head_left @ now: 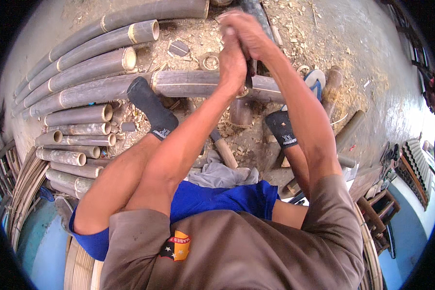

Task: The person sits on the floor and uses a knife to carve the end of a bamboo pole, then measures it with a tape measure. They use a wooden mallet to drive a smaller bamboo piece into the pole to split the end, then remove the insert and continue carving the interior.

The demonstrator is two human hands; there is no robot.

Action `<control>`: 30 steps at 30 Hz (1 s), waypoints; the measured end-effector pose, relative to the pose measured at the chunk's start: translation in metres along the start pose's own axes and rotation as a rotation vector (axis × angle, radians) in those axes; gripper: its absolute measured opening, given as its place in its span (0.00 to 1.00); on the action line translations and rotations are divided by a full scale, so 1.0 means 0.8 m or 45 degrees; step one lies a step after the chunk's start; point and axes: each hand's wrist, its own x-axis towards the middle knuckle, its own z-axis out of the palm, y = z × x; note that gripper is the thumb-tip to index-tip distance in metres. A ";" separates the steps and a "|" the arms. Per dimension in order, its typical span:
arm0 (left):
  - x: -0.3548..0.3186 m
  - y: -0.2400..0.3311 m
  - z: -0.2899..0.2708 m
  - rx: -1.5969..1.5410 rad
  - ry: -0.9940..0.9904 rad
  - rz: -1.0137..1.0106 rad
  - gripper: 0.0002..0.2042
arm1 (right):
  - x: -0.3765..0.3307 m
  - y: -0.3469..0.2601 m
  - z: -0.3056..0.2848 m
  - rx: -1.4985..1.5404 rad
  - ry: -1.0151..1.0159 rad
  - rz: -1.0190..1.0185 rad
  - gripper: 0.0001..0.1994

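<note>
A long grey-brown bamboo pole (188, 83) lies crosswise in front of me. Above its right half my left hand (233, 65) is closed, with my right hand (250, 36) clasped against it, slightly farther and to the right. Between them a narrow dark tool (250, 70) points down to the pole, its lower end at or beside a pale cut spot (246, 92). Its handle is mostly hidden by my fingers, and I cannot tell its exact kind. My left foot in a black sock (150, 104) rests against the pole.
Several bamboo poles (101, 43) lie at the far left, with shorter bamboo pieces (79, 116) stacked nearer. Wood chips (203, 38) cover the floor. A wooden-handled tool (225, 153) and grey cloth (220, 174) lie between my legs. A sandal (316, 79) sits at the right.
</note>
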 end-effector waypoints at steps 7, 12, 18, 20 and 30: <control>0.015 -0.038 -0.022 -0.472 0.265 -0.091 0.37 | 0.050 0.032 0.048 -0.621 -0.558 0.458 0.16; 0.025 -0.041 -0.015 -0.228 0.227 -0.253 0.38 | 0.046 0.066 0.010 -0.160 -0.347 0.540 0.17; 0.040 -0.044 -0.020 -0.064 -0.027 -0.357 0.40 | 0.036 0.069 -0.021 -0.131 -0.115 0.543 0.13; 0.042 -0.048 -0.015 0.081 -0.088 -0.361 0.41 | 0.030 0.075 -0.037 -0.057 0.003 0.563 0.12; 0.035 -0.042 -0.004 0.283 -0.410 -0.276 0.40 | -0.016 0.044 -0.065 0.162 0.302 0.483 0.12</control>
